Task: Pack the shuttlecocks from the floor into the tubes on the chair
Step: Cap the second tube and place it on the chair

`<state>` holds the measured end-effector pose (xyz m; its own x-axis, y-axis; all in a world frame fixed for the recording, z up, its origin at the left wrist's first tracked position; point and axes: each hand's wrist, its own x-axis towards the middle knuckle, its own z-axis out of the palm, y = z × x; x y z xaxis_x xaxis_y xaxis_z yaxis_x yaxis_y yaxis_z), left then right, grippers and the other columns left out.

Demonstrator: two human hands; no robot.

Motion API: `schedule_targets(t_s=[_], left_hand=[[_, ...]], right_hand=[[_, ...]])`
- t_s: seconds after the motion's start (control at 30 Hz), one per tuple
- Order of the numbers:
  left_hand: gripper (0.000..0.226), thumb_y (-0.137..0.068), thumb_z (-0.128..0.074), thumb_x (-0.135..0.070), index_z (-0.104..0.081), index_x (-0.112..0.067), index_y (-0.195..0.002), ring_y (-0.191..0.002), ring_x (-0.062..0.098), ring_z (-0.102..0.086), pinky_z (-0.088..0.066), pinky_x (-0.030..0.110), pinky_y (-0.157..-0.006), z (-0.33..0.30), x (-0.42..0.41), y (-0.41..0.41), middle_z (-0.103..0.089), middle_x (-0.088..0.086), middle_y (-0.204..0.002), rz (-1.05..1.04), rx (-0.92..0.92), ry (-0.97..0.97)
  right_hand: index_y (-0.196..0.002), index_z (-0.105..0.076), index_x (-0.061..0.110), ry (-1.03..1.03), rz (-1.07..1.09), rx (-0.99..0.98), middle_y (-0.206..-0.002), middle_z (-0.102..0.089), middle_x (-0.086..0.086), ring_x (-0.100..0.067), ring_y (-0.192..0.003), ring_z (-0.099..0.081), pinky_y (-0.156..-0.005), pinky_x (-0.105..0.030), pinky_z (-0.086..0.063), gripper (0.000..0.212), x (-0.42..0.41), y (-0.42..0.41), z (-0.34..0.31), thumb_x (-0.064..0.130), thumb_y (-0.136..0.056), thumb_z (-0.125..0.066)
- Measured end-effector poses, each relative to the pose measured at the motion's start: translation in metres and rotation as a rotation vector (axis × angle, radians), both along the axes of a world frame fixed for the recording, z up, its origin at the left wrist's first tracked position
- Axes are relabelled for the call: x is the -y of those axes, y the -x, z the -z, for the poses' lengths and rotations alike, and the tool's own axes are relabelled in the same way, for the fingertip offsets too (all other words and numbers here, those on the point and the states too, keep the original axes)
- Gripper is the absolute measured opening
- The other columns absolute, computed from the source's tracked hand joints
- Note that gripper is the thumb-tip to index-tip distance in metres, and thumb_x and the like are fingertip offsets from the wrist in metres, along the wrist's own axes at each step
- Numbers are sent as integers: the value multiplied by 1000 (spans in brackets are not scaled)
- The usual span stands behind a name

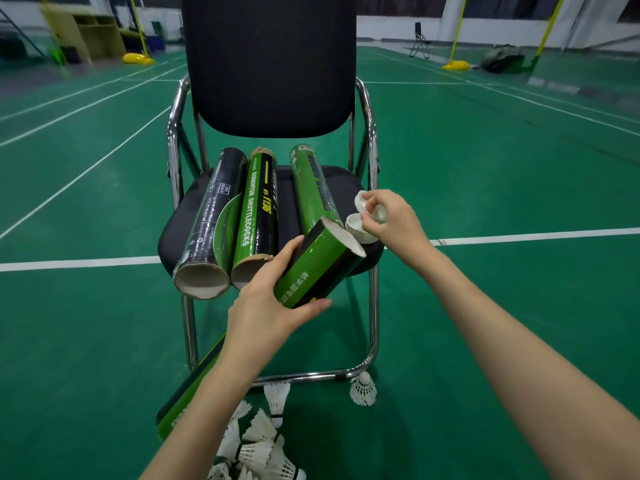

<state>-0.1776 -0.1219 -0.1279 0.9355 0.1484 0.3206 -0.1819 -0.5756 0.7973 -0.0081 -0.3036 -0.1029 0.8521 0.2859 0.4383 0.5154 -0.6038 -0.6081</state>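
So, a green-and-black tube (318, 265) is gripped around its lower part by the left hand (273, 306), tilted with its open mouth aimed up and to the right, over the front right corner of the chair seat (187, 216). Chinese characters are printed along its green side, but they can't really be made out. A couple of white caps (362, 216) are pinched in the curled fingers of the right hand (391, 220), held just beside that open mouth.

Three more tubes are laid lengthwise on the seat. The dark tube (211, 220) is at the left edge, its open end sticking out past the front edge. Just beside it, touching, is the middle tube (256, 213), where "BADMINTON SHUTTLECOCKS" can be read in white on green, plus a yellow number that looks like "1136". The green tube (311, 185) is set toward the right edge; its lettering is too blurred to read.

On the floor, a pile of white shuttlecocks (259, 441) is seen below the chair's front edge, one lone shuttlecock (363, 389) beside the chrome frame.
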Motion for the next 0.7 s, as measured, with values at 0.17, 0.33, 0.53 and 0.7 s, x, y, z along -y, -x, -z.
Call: schedule_targets(t_s=[0.17, 0.33, 0.53, 0.7], left_hand=[[86, -62, -81, -44, -28, -68, -126, -108, 2, -53, -49, 37, -88, 0, 0, 3, -51, -32, -114, 2, -7, 23], [85, -62, -81, -43, -27, -71, -122, -108, 2, -53, -49, 36, -90, -1, 2, 6, -50, -34, -114, 0, -14, 42], [85, -63, -81, -43, -28, -68, -125, -104, 4, -56, -51, 39, -85, -6, 2, 15, -56, -25, -116, 1, -27, 45], [84, -58, -78, -52, -30, -67, -126, -103, 4, -57, -50, 39, -85, -8, 5, 27, -57, -24, -114, -8, -42, 53]], right_hand=[[-81, -51, 15, -159, -120, 4, -130, -54, 5, -7, -121, -45, -97, -24, -33, 10, 2, 42, -30, 15, -90, -56], [-81, -51, 20, -230, -294, -75, -131, -45, 12, 0, -125, -41, -107, -32, -35, 10, 8, 90, -45, 19, -90, -55], [-83, -50, 25, -177, -381, -184, -135, -44, 13, -1, -130, -37, -106, -41, -37, 8, 2, 117, -40, 31, -88, -51], [-80, -48, 32, -226, -392, -237, -135, -47, 14, 2, -130, -37, -105, -40, -38, 9, 1, 130, -38, 35, -88, -50]])
